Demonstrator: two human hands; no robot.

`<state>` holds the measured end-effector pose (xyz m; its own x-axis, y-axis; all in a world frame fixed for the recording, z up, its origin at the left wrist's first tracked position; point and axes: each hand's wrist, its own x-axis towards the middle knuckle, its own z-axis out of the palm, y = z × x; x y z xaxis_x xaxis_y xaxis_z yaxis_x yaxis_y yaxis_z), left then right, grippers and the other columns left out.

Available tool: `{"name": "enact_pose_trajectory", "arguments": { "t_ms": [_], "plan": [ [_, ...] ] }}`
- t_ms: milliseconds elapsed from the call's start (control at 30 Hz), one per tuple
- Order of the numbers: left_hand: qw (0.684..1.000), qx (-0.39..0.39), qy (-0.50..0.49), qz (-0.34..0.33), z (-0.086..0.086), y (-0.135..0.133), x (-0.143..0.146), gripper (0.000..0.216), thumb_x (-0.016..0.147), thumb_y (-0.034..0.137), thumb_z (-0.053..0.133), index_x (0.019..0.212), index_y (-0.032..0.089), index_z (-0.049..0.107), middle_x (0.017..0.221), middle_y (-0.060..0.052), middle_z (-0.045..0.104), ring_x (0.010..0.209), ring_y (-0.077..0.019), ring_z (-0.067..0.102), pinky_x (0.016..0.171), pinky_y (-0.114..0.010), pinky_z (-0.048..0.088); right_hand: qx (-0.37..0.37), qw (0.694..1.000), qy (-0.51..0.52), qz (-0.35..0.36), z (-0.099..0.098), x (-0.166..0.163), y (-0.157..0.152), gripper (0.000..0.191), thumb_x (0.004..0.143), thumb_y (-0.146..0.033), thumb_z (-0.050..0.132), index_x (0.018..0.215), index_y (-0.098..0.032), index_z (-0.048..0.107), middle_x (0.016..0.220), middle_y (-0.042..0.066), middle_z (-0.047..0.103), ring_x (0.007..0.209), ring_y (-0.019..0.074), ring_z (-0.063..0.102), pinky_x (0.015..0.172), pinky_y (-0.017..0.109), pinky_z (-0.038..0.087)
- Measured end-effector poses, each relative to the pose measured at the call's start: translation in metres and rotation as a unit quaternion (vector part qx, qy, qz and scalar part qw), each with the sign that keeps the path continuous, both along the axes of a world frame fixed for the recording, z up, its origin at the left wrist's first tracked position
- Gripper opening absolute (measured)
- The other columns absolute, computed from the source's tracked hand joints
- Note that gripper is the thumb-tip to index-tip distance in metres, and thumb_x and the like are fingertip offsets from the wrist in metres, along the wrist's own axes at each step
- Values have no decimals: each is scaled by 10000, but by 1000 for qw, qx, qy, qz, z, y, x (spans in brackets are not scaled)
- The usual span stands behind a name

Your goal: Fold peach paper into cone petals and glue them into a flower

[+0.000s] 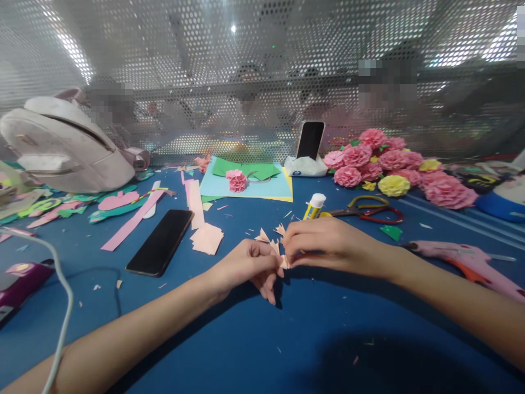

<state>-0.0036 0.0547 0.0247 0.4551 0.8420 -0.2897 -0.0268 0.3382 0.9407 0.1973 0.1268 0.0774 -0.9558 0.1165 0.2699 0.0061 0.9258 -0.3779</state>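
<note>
Between my two hands is a small folded piece of peach paper (284, 262), just above the blue table. My left hand (254, 265) pinches it between thumb and forefinger, its other fingers curled below. From the right, the fingertips of my right hand (324, 243) close on the same piece, partly hiding it. Right behind the hands lie several small folded peach pieces (263, 235). A glue stick (314, 206) with a white cap stands beyond my right hand. Left of my left hand is a stack of peach paper pieces (207, 238).
A dark phone (161, 242) lies left. Scissors (365, 209) and a pink glue gun (467, 260) lie right. Pink and yellow paper flowers (371, 158) pile up at the back right. A backpack (68, 145) stands back left; a white cable (63, 312) crosses my left forearm.
</note>
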Motion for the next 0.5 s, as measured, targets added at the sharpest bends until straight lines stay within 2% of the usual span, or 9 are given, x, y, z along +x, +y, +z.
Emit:
{"name": "enact_pose_trajectory", "arguments": {
  "t_ms": [233,500],
  "plan": [
    [1000,1,17,-6,2,0,1,207,804,304,612,703,123,611,453,27,593,414,-110,644,457,-174,489,13,1000,-6,4,0,0,-3,145,974,-217,539,915,-166,661,906,52,643,837,135,593,743,224,429],
    [1000,19,-15,-15,0,-2,1,252,806,349,638,712,118,607,461,25,586,418,-111,642,474,-184,499,77,996,28,29,-7,1,-1,101,964,-174,551,925,-170,644,963,53,653,871,131,588,767,222,421]
  ]
}}
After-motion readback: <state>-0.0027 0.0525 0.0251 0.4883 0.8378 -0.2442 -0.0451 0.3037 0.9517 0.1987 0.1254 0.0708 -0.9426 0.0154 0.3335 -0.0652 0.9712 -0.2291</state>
